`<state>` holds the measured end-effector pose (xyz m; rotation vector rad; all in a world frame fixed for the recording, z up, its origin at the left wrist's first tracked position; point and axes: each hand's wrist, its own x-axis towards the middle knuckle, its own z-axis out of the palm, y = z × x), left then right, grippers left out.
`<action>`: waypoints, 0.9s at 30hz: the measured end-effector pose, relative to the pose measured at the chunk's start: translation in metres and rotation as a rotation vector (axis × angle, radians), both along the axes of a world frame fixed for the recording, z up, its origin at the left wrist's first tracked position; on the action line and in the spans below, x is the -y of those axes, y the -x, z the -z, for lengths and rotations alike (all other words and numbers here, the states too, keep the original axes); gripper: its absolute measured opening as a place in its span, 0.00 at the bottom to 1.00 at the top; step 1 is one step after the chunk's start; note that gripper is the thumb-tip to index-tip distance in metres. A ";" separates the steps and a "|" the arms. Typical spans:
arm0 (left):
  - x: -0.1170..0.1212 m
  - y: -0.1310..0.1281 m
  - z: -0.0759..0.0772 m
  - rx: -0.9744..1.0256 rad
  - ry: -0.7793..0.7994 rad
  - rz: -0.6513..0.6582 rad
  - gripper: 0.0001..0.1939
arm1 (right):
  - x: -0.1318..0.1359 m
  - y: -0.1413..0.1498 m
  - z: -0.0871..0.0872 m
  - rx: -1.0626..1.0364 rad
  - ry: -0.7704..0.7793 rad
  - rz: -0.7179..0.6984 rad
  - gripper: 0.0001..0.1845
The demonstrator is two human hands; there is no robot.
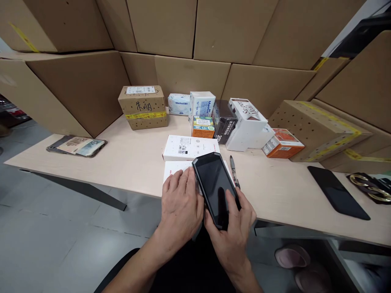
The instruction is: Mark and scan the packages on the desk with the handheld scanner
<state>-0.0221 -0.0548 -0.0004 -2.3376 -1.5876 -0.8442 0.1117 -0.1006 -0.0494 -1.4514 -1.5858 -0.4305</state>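
Observation:
A black smartphone (214,185) in a thick rugged case lies tilted in my right hand (233,221). The thumb and outer fingers hold its lower edges, and one finger is over the dark screen, which reflects it. Against the phone's left side is my left hand (183,199), back upward, fingers together and bent over a white box (175,166). A pale scrap shows between its thumb and forefinger; what it is stays hidden. Directly behind lies another white box (191,147) with a printed label. A pen (233,171) lies to the right of the phone.
Behind stand a taped carton (143,108), tissue packs (202,103), an orange-and-green box (203,127), a black box (224,122), a white box (247,122) and an orange box (282,143). Banknotes in a clear case (77,145) lie left, a black slab (337,191) right. Large cartons (189,73) wall the back.

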 end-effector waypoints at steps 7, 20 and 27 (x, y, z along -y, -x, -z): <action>0.000 -0.002 0.001 0.070 0.024 0.008 0.30 | 0.000 -0.001 0.000 0.012 0.003 -0.005 0.38; 0.013 0.000 0.010 0.088 0.055 0.093 0.30 | 0.000 0.000 0.000 0.027 0.003 0.002 0.34; 0.018 0.001 0.015 0.156 0.052 0.125 0.29 | -0.001 0.000 0.001 0.017 0.003 0.007 0.35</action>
